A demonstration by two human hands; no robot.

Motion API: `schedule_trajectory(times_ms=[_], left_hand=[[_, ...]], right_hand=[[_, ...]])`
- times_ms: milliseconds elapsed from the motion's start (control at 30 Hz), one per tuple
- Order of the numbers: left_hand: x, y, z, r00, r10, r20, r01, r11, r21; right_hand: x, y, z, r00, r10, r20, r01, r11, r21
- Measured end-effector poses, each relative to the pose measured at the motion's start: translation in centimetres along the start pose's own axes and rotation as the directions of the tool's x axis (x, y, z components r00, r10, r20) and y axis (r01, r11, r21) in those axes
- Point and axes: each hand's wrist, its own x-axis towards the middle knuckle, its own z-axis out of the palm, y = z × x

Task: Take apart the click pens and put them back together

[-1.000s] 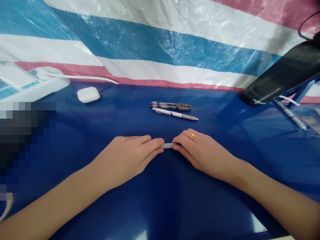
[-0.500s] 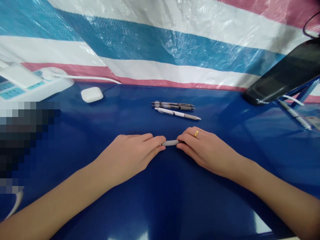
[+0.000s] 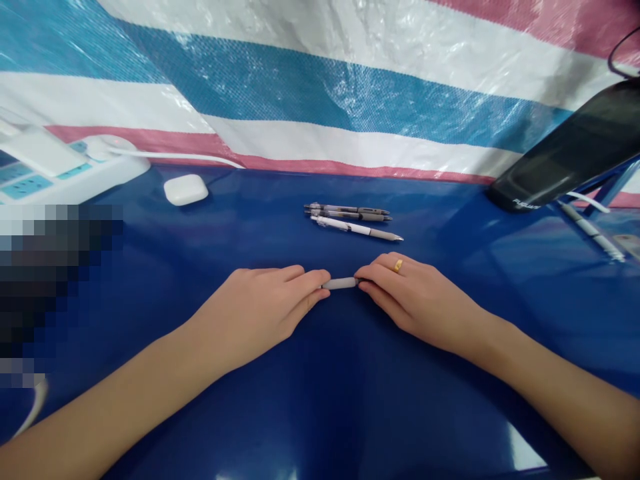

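A slim pale pen point(image 3: 340, 283) lies crosswise between my hands, low over the blue tabletop, with only its middle showing. My left hand point(image 3: 255, 310) pinches one end between its fingertips and thumb. My right hand point(image 3: 413, 303), with a gold ring on one finger, pinches the other end. Both ends of the pen are hidden in my fingers. Beyond my fingertips lie several loose pens point(image 3: 353, 222), two dark-trimmed and one white, side by side and apart from my hands.
A glossy blue table point(image 3: 350, 400) stretches under my arms, with a striped woven tarp point(image 3: 320, 87) behind it. A white earbud case point(image 3: 185, 189) and white power strip point(image 3: 50, 163) sit at the left. A black object point(image 3: 565, 150) and another pen point(image 3: 593, 230) lie at the right.
The view has drifted slightly, shifting everything a little. The stretch of pen between my hands looks longer and paler, and my hands sit slightly further apart.
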Motion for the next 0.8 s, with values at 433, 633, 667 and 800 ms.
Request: schedule_trajectory(times_ms=[433, 633, 667, 800], left_hand=[[0.0, -0.2, 0.0, 1.000, -0.020, 0.002, 0.020, 0.999, 0.045], [-0.1, -0.4, 0.0, 0.999, -0.052, -0.005, 0.052, 0.992, 0.116], [-0.1, -0.4, 0.0, 0.999, -0.052, -0.005, 0.052, 0.991, 0.120], [-0.1, -0.4, 0.1, 0.999, -0.047, -0.006, 0.047, 0.992, 0.121]], right_hand=[[-0.1, 0.4, 0.0, 0.999, 0.023, -0.024, -0.025, 0.998, -0.057], [-0.2, 1.2, 0.1, 0.994, 0.098, -0.048, -0.105, 0.979, -0.177], [-0.2, 1.4, 0.2, 0.993, 0.109, -0.054, -0.117, 0.975, -0.189], [-0.2, 1.8, 0.4, 0.990, 0.118, -0.076, -0.131, 0.969, -0.210]])
